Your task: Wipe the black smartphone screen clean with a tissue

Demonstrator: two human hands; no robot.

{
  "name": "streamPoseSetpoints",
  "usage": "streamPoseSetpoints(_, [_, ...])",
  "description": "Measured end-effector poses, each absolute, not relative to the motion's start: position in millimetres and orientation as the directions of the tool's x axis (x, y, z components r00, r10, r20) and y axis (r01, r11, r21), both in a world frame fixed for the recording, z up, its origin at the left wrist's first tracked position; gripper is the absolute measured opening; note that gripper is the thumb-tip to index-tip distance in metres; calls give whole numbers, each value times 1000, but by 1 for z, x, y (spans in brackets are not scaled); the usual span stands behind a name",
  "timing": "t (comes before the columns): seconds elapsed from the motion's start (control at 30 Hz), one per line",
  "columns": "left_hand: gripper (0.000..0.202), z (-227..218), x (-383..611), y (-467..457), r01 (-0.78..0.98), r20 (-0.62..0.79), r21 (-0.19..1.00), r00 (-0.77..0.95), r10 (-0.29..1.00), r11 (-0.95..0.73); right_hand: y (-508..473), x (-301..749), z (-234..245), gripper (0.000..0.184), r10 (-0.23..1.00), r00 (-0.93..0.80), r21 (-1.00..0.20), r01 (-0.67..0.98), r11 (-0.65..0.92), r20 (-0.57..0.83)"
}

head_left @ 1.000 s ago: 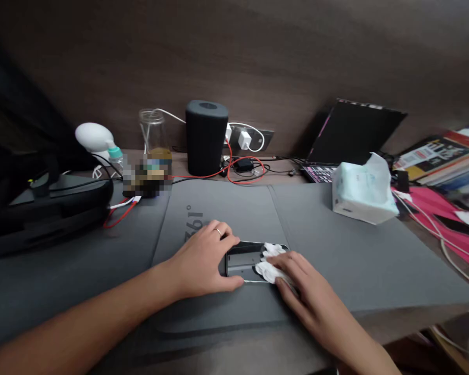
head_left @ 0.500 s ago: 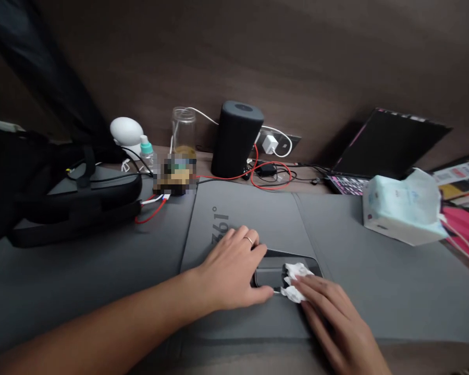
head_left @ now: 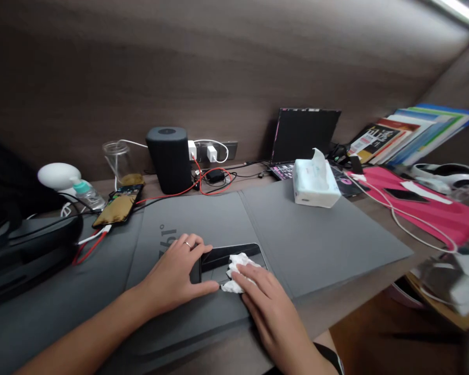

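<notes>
A dark, glossy phone (head_left: 216,262) lies flat on the grey desk mat (head_left: 297,245), its long side running left to right. My left hand (head_left: 175,273), with a ring on one finger, holds the phone's left end between thumb and fingers. Under the fingertips of my right hand (head_left: 269,299), a crumpled white tissue (head_left: 236,262) is pressed on the right part of the screen. The palm side of my right hand is hidden.
Behind the mat stand a black speaker (head_left: 169,161), a glass jar (head_left: 119,161) and a laptop (head_left: 305,135). A tissue pack (head_left: 315,190) sits at the mat's back right. Left are a second phone (head_left: 119,205) on cables and a black headset (head_left: 42,245). A pink folder (head_left: 426,208) lies right.
The camera view has swung right, so things sit further left and more of the right side shows. My left hand still holds the phone; my right hand still presses the tissue on it.
</notes>
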State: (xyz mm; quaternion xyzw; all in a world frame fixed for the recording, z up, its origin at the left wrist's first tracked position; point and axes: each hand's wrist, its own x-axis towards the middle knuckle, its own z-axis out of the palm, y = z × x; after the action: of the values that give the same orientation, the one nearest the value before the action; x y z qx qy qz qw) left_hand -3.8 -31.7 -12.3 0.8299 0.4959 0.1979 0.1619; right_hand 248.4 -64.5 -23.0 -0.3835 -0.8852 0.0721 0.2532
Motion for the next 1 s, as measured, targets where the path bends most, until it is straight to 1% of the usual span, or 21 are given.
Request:
streamPoseSetpoints(0.2, [63,-7,-6,-30,777,125,427,456,881,-462,-68,257,-24,51,702,-589,-334,619,710,401])
streamPoseSetpoints(0.27, [65,-5,-6,-31,778,117,423,461,880,-464,-64,258,-16,55,680,-642,-329,595,734,356])
streamPoseSetpoints(0.37, [62,-4,-4,-32,776,138,424,455,880,-467,-50,248,4,59,644,-727,-354,552,755,239])
streamPoseSetpoints(0.43, [59,-4,-2,-32,772,159,419,456,876,-478,-39,233,16,58,624,-760,-390,527,755,181])
streamPoseSetpoints(0.53, [52,-4,-1,-31,768,174,411,464,869,-492,-24,210,27,55,568,-810,-426,466,775,148])
streamPoseSetpoints(0.63, [49,-3,-1,-30,765,178,416,462,869,-492,-17,200,30,53,528,-838,-428,430,795,139])
streamPoseSetpoints(0.7, [49,-2,-1,-30,766,183,420,454,872,-487,-14,208,29,52,535,-834,-424,439,792,134])
streamPoseSetpoints(0.8, [49,-1,0,-30,771,190,407,453,871,-490,-11,238,25,51,578,-801,-400,483,779,158])
streamPoseSetpoints(0.9, [50,-1,0,-30,771,184,397,464,866,-498,-10,268,20,49,626,-751,-337,546,767,209])
streamPoseSetpoints(1.0, [50,-2,-1,-30,761,183,425,457,870,-489,-14,269,21,51,678,-711,-245,635,733,186])
